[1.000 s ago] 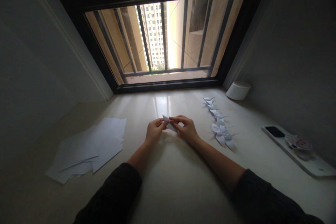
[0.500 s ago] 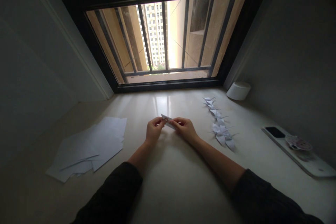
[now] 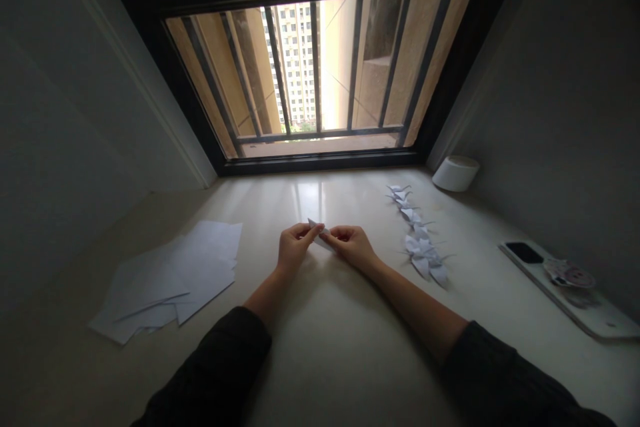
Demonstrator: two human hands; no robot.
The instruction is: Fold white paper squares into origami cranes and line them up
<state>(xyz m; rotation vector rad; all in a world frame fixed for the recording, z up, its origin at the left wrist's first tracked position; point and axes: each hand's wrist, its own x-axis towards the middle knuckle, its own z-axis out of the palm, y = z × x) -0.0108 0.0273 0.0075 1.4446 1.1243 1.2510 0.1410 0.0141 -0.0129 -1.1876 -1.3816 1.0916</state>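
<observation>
Between my two hands is a small piece of folded white paper, tilted, its pointed tip showing toward the window. My left hand pinches it from the left, thumb laid along the fold. From the right, my right hand grips its other end with thumb and curled fingers. The two thumb tips nearly meet on the paper. Much of the folded piece is hidden behind the fingers. To the right, a row of folded paper cranes stretches toward the window.
Loose white paper sheets lie in an overlapping pile at left. A phone with a round decorated grip rests at far right. Near the right wall stands a white rounded object. A barred window rises behind the pale sill.
My left thumb has slid slightly right along the folded paper, closer to my right thumb. The cranes, sheets and phone stay where they were.
</observation>
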